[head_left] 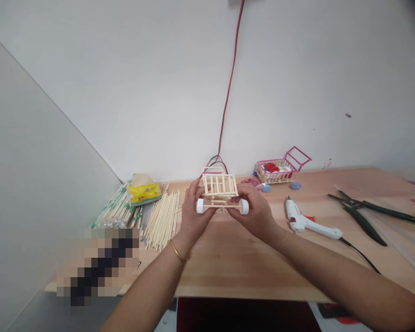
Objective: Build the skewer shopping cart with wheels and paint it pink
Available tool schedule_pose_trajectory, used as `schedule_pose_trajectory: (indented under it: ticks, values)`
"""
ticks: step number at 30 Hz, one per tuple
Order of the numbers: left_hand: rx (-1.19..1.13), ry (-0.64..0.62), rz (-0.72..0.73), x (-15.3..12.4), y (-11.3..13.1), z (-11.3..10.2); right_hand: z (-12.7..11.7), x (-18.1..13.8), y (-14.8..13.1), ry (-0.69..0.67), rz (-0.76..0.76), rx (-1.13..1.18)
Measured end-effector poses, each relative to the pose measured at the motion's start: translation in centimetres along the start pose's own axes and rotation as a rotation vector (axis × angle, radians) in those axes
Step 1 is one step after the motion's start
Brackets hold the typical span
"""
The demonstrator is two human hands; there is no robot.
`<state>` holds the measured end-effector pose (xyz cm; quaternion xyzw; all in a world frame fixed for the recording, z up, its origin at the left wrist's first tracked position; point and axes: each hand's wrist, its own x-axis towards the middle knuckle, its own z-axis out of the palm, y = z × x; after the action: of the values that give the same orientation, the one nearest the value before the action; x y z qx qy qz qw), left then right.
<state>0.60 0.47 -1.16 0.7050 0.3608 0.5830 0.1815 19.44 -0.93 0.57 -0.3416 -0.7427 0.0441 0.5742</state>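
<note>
Between my two hands, above the wooden table, is a small cart made of thin wooden sticks (pixel 220 185), with a slatted body. A white wheel (pixel 244 207) sits at each end of the stick axle nearest me. My left hand (pixel 192 210) wraps around the cart's left side, a gold bracelet on that wrist. My right hand (pixel 257 210) grips the right side the same way. Fingertips of both hands are partly hidden behind the cart. Farther back stands a stick basket with pink edging and a raised pink handle (pixel 275 171), holding red and white items.
A white glue gun (pixel 311 223) with a black cord lies right of my hands, beside green-handled shears (pixel 363 210). Loose sticks (pixel 163 219), bundled sticks (pixel 115 205) and a yellow packet (pixel 143 192) are at left. The table's front edge (pixel 242 297) is close; a wall (pixel 152 92) stands behind.
</note>
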Motion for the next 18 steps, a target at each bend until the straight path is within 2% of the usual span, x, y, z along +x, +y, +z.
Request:
schedule_pose_trajectory:
  ticks: [6,10,12,14,16,18]
  values:
    - [-0.108,0.038,-0.067,0.1,0.1,-0.1,-0.2,0.4,-0.3,-0.027,-0.025,0.005]
    - [-0.19,0.126,-0.162,0.8,0.4,0.1,-1.2,1.0,-0.7,-0.199,0.023,0.029]
    - [-0.193,0.157,-0.169,1.1,0.5,0.2,-3.0,1.3,-0.8,-0.315,0.054,0.009]
    - [-0.197,0.167,-0.179,1.1,0.7,0.1,-5.8,1.0,-0.5,-0.405,0.062,-0.096]
    - [-0.166,0.164,-0.169,1.0,0.9,0.0,-9.3,-0.1,1.0,-0.44,0.072,-0.256]
    - [-0.141,0.147,-0.136,0.9,1.0,-0.2,-12.8,-1.9,3.8,-0.465,0.094,-0.449]
